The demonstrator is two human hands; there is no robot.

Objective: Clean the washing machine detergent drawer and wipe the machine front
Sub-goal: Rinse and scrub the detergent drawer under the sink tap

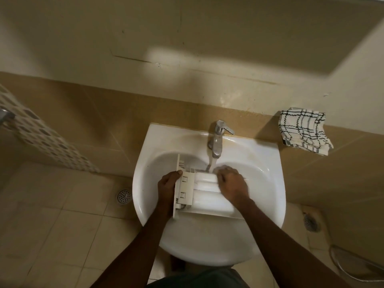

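Looking down from the head, the white plastic detergent drawer lies in the middle of the white round sink, under running water from the shiny metal tap. Its long side runs left to right. The left hand grips its left end. The right hand curls its fingers over the far edge, by the water.

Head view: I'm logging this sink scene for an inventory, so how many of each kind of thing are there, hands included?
2 hands: left hand, right hand
1 drawer
1 tap
1 sink
1 cloth
2 floor drains
Total: 8
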